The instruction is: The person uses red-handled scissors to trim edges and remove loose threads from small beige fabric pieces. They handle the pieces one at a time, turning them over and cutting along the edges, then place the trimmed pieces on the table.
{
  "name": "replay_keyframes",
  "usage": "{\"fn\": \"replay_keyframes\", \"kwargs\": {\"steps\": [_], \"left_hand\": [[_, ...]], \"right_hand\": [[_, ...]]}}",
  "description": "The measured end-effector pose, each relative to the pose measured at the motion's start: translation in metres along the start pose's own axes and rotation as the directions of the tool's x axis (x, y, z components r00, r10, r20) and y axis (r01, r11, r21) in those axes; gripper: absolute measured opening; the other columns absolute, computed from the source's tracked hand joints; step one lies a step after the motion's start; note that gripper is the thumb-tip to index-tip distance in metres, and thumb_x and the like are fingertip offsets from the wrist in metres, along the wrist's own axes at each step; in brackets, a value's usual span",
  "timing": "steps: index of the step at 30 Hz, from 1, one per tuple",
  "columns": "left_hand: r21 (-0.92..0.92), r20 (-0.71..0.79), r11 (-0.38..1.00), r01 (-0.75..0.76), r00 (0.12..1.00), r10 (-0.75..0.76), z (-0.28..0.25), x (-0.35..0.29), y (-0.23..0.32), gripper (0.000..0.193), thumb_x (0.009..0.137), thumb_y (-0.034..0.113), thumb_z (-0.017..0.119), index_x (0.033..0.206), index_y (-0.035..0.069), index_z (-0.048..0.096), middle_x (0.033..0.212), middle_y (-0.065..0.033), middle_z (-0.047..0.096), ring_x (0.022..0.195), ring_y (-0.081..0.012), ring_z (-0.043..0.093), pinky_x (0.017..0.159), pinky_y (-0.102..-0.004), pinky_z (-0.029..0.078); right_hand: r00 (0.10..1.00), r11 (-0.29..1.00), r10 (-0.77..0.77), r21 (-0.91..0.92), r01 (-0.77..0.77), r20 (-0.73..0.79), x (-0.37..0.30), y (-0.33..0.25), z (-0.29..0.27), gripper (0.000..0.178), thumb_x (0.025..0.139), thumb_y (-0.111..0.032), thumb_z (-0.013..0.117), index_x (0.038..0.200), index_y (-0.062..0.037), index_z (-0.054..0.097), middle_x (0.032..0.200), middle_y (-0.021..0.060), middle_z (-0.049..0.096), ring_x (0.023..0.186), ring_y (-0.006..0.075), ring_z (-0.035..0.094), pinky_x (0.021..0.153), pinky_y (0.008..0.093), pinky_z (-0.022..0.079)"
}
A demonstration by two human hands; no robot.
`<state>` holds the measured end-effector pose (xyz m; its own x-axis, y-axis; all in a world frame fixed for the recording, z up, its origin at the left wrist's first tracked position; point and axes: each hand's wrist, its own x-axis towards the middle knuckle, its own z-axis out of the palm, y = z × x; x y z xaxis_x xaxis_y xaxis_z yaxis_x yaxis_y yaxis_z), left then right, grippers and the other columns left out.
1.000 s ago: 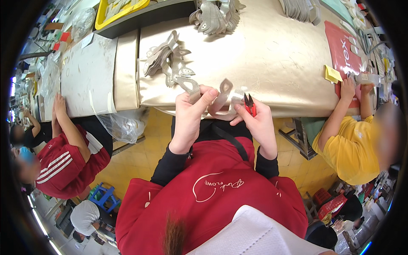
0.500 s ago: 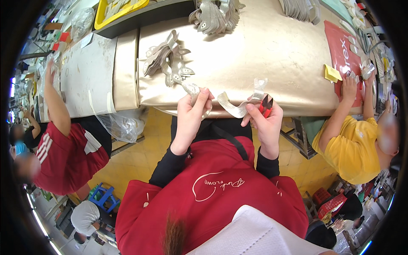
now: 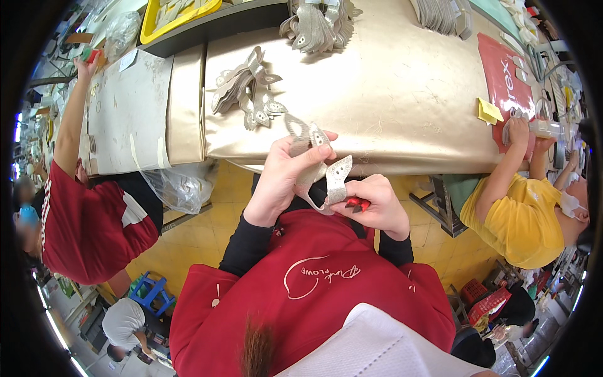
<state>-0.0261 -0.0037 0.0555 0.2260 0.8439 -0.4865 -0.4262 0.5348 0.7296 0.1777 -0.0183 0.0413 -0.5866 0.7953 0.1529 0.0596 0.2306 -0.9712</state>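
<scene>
Over the near table edge, my left hand (image 3: 286, 173) is closed round a glittery silver, perforated strap piece (image 3: 337, 188). Its patterned, leaf-shaped end sticks up past my fingers, and the band curls down in a loop. My right hand (image 3: 378, 204) pinches the band's other end. Red-handled nippers (image 3: 357, 204) are tucked in that same hand, mostly hidden by the fingers. Just beyond my left hand lies a bundle of similar silver pieces (image 3: 242, 91), fanned out on the gold-coloured table cover (image 3: 402, 94).
Farther back are another silver bundle (image 3: 319, 28), a stack of grey strips (image 3: 440, 16) and a yellow tray (image 3: 151, 28). A red bag (image 3: 496, 69) and yellow notes (image 3: 489, 111) lie at right. Co-workers in red (image 3: 94, 226) and yellow (image 3: 518, 217) sit either side.
My hands have come together, and the strap piece is now looped between them. My right hand has turned, tucking the nippers inward. The left co-worker's arm has reached farther out.
</scene>
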Motion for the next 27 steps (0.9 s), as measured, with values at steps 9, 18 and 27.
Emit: {"fn": "replay_keyframes", "kwargs": {"steps": [9,18,27], "left_hand": [[0.014,-0.02,0.999,-0.038,0.999,0.038,0.0,-0.012,0.004,0.028,0.097,0.013,0.064,0.118,-0.005,0.067,0.099,-0.0083,0.074,0.084,-0.0092,0.067,0.071,-0.0226,0.054],[0.276,0.073,0.961,0.01,0.997,-0.032,0.002,-0.015,0.005,0.021,0.095,0.014,0.07,0.104,-0.004,0.074,0.076,-0.0028,0.069,0.062,-0.002,0.051,0.052,-0.0188,0.038],[0.254,0.12,0.967,0.011,0.992,-0.043,0.002,-0.023,0.008,0.022,0.092,0.012,0.073,0.107,-0.004,0.073,0.088,-0.0078,0.073,0.078,-0.0076,0.066,0.07,-0.0215,0.053]], "right_hand": [[0.759,0.905,0.247,-0.137,-0.404,-0.603,0.007,0.012,-0.003,0.031,0.087,-0.005,0.072,0.118,0.0014,0.068,0.09,0.0086,0.073,0.066,0.0082,0.058,0.064,0.0253,0.049],[0.861,0.99,0.141,0.057,-0.13,-0.489,0.009,0.0,0.004,0.026,0.083,-0.004,0.076,0.108,-0.0013,0.069,0.089,0.0015,0.065,0.07,0.0048,0.051,0.061,0.0194,0.041],[0.856,0.826,0.399,0.534,-0.18,-0.328,0.012,-0.007,0.009,0.01,0.091,-0.006,0.072,0.096,0.0013,0.066,0.078,-0.0017,0.059,0.068,0.0014,0.046,0.06,0.0182,0.04]]}}
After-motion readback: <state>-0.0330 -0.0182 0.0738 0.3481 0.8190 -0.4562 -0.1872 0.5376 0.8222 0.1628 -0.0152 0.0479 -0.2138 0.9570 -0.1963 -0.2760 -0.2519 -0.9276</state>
